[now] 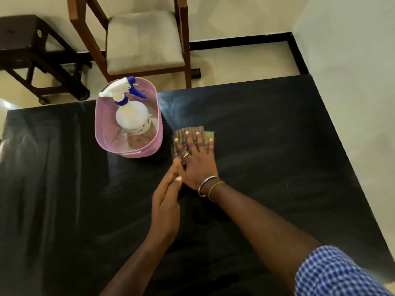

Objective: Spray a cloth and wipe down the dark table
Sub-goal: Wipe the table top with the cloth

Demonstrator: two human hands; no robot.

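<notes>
A folded checked cloth (208,134) lies on the dark table (277,146), just right of the basket. My right hand (195,161) lies flat on the cloth with its fingers spread and straight, pressing it to the tabletop. My left hand (166,201) rests on the table beside the right wrist, fingers straight, its fingertips touching the right hand's thumb side. A white spray bottle (132,116) with a blue trigger stands upright inside a pink plastic basket (106,133) on the table's far side.
A wooden chair (145,39) with a beige cushion stands beyond the table's far edge. A dark wooden stool (32,52) is on the floor at the far left. A pale wall (352,82) runs along the table's right edge.
</notes>
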